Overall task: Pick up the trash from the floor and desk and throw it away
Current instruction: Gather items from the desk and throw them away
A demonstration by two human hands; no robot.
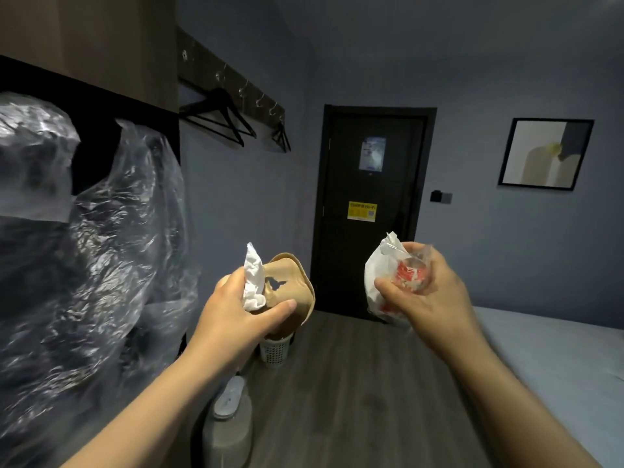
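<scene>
Both hands are raised mid-frame, each closed on trash. The left hand (pixel 236 305) grips a crushed brown paper container (pixel 293 288) with a crumpled white tissue (pixel 254 282) pressed against it. The right hand (pixel 429 292) clutches a white wrapper (pixel 376 275) and a clear plastic piece with red print (pixel 410 271). Below the left hand, a white slotted wastebasket (pixel 275 351) stands on the wooden floor (pixel 354 383), lower centre. A dark door (pixel 368 211) fills the centre background.
</scene>
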